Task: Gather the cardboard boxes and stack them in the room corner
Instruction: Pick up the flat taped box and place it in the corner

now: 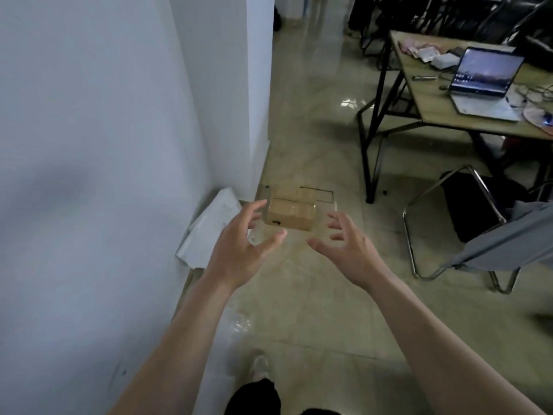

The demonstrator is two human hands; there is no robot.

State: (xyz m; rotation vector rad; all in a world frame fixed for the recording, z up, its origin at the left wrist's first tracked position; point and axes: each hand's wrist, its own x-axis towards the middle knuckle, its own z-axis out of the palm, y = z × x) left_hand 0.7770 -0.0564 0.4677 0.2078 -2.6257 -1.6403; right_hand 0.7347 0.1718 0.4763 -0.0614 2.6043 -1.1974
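Observation:
A small brown cardboard box (pixel 292 215) sits on the glossy floor near the foot of a white wall corner, with what looks like a second box (pixel 284 193) right behind it. My left hand (pixel 241 248) is stretched out in front of the box's left side, fingers spread, holding nothing. My right hand (pixel 344 245) reaches out in front of the box's right side, also spread and empty. Both hands appear short of the box and apart from it.
A white folded sheet (pixel 209 232) leans at the wall base left of the boxes. A black-legged table (pixel 425 97) with an open laptop (pixel 484 79) stands at right. A metal-framed chair (pixel 466 223) with grey cloth is near it. The white wall (pixel 104 145) fills the left.

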